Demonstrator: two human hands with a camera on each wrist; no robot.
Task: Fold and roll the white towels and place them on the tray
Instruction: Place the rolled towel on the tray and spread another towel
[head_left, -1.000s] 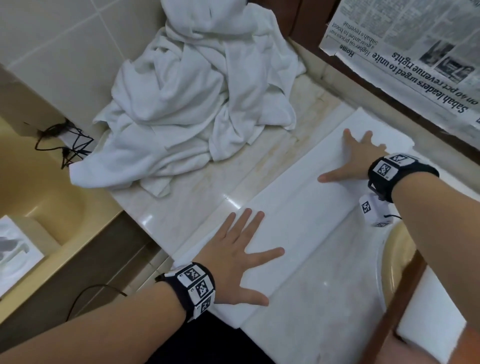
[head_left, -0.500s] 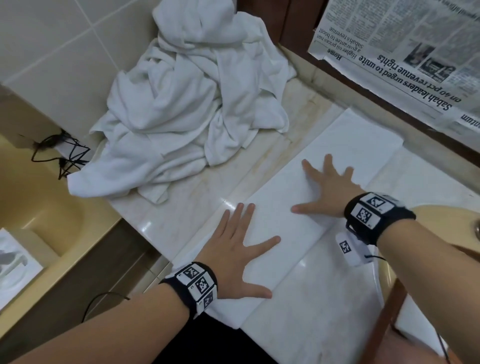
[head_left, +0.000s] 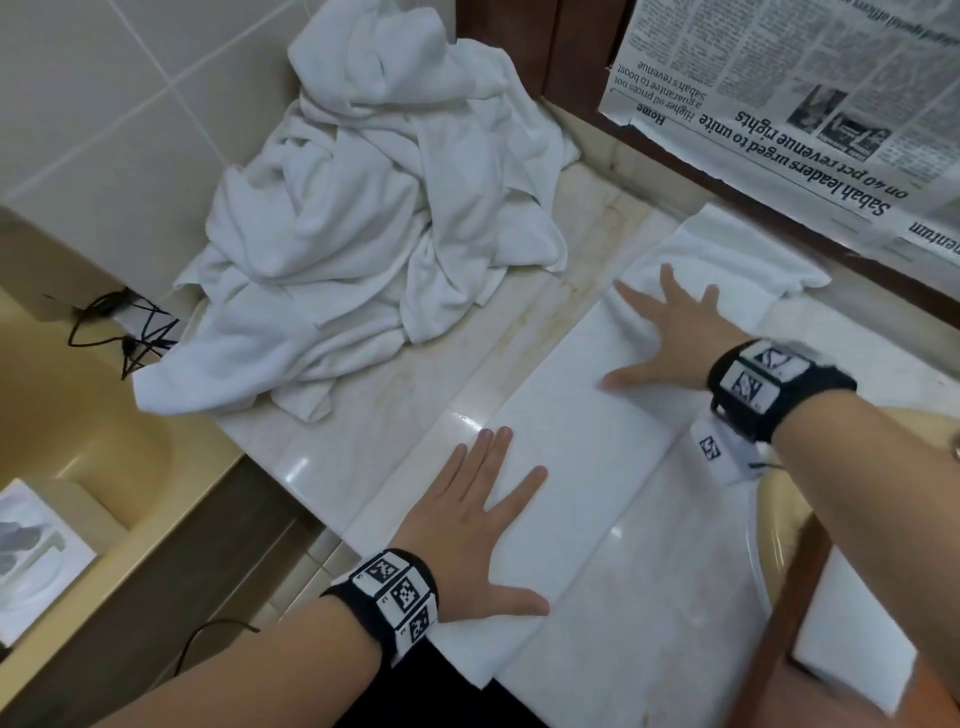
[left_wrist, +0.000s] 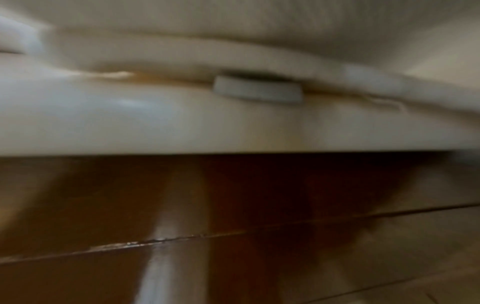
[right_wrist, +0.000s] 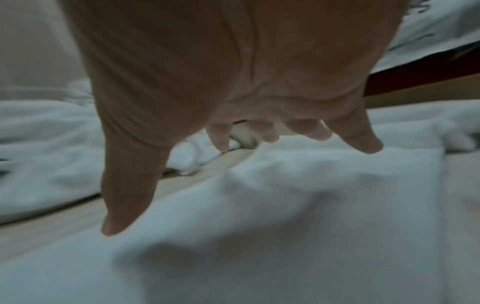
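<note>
**Two flat hands, one towel folded long on the counter**

Two hands lay spread on the folded towel as we smoothed it along the marble counter. Our left hand pressed the near end, fingers straight and splayed, holding nothing. Our right hand, equally wide and flat, had slid back toward us from the far end within the past second, and the cloth beyond its fingertips had bunched into wrinkles where it had lain smooth a moment earlier. We judged that the fold was done but that the far end would need flattening again before rolling could begin.

We counted one towel laid out as a long strip, running from the counter's front edge toward the newspaper hung on the back wall. One rumpled heap of white towels waited in the corner to the left, close beside the strip without touching it; how many it held we could not tell. No tray was plainly identifiable. The left wrist view showed only blur.
</note>
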